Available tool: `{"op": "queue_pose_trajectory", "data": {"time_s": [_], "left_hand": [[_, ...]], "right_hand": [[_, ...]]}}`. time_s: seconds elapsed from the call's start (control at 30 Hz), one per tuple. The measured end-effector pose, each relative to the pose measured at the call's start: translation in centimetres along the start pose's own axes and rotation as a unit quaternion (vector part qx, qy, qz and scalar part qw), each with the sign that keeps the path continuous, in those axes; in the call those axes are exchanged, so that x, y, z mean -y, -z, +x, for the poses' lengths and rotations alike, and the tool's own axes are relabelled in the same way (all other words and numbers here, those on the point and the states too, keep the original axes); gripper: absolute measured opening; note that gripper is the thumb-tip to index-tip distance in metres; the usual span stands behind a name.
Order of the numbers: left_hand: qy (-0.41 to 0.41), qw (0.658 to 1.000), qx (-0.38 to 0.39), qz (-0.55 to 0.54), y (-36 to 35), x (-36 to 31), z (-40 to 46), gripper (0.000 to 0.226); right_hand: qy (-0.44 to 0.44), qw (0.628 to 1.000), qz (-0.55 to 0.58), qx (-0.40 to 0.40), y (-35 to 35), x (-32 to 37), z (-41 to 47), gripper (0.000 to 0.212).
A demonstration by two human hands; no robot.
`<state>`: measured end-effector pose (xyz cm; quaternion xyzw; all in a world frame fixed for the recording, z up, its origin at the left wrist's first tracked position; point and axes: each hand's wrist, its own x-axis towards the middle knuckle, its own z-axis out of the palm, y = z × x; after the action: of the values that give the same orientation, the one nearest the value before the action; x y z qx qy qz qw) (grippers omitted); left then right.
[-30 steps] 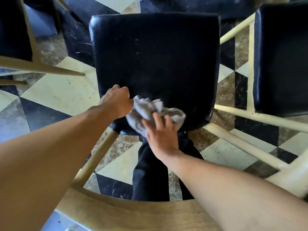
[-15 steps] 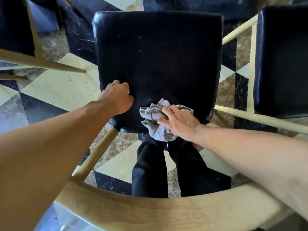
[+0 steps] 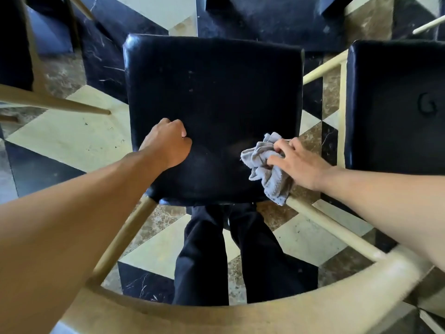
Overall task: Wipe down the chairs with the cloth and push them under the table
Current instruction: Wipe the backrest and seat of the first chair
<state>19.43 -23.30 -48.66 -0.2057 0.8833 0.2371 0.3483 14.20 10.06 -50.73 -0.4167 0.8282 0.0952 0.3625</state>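
Observation:
Below me stands a chair with a black leather seat (image 3: 214, 102) and a pale wooden curved backrest (image 3: 216, 314). A crumpled grey cloth (image 3: 266, 169) lies on the seat's near right corner and hangs over the edge. My right hand (image 3: 301, 162) presses the cloth down, its fingers bent over the cloth's folds. My left hand (image 3: 168, 143) rests as a fist on the seat's near left part, fingers curled, holding nothing.
A second black-seated chair (image 3: 395, 104) stands close on the right, its pale frame (image 3: 342, 109) between the two seats. Another chair's wooden rail (image 3: 55, 102) crosses at the left. My dark trouser legs (image 3: 226, 256) stand behind the seat on the patterned marble floor (image 3: 67, 141).
My right hand has swept the cloth from the seat's near middle to its near right corner. My left hand has stayed put on the seat's left part.

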Motion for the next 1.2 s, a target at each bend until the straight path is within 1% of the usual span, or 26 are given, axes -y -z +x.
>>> {"op": "queue_pose_trajectory", "data": {"time_s": [0.07,0.17,0.23,0.3,0.37,0.4,0.43,0.53,0.63,0.73,0.87,1.0,1.1,1.2], "left_hand": [[-0.006,1.0,-0.02,-0.015,0.3,-0.5,0.4,0.033],[-0.031,0.999,-0.029,0.009,0.8,-1.1,1.3,0.039],[-0.051,0.997,-0.036,0.04,1.0,-1.7,1.7,0.043],[-0.073,0.994,-0.054,0.062,1.2,-2.4,2.3,0.045],[-0.096,0.99,-0.069,0.08,1.6,-3.0,3.2,0.049],[-0.108,0.987,-0.075,0.089,1.7,-3.3,3.6,0.052],[-0.117,0.985,-0.083,0.099,1.8,-3.6,4.0,0.056],[-0.114,0.982,-0.087,0.12,1.8,-4.6,5.4,0.064],[-0.087,0.983,-0.096,0.128,1.6,-5.8,7.0,0.067],[-0.06,0.983,-0.108,0.139,1.4,-6.8,8.0,0.069],[-0.047,0.982,-0.12,0.14,0.7,-7.5,8.4,0.072],[-0.028,0.984,-0.13,0.115,0.7,-8.3,8.9,0.068],[-0.024,0.983,-0.145,0.113,0.6,-8.4,9.2,0.062],[-0.022,0.981,-0.159,0.109,0.1,-8.3,9.4,0.062]], "right_hand": [[-0.047,0.995,0.075,-0.035,0.0,-0.7,-0.3,0.063],[-0.15,0.967,0.181,-0.099,-0.1,-0.8,0.5,0.061],[-0.209,0.936,0.224,-0.175,0.5,0.1,1.4,0.058],[-0.285,0.896,0.241,-0.242,1.3,0.8,3.1,0.058],[-0.338,0.868,0.248,-0.267,1.7,1.4,5.6,0.06],[-0.349,0.859,0.258,-0.273,1.6,1.6,6.7,0.063],[-0.352,0.856,0.265,-0.271,1.4,1.7,7.7,0.066],[-0.357,0.872,0.233,-0.243,0.0,1.6,9.2,0.071],[-0.349,0.871,0.22,-0.265,-0.1,0.6,9.6,0.073],[-0.33,0.866,0.242,-0.288,0.3,-1.1,10.2,0.073],[-0.304,0.867,0.247,-0.308,0.9,-3.1,10.8,0.072],[-0.244,0.878,0.233,-0.339,2.6,-7.0,12.8,0.068],[-0.201,0.894,0.209,-0.342,4.5,-9.4,14.7,0.065],[-0.171,0.912,0.142,-0.344,6.5,-10.9,16.6,0.06]]}}
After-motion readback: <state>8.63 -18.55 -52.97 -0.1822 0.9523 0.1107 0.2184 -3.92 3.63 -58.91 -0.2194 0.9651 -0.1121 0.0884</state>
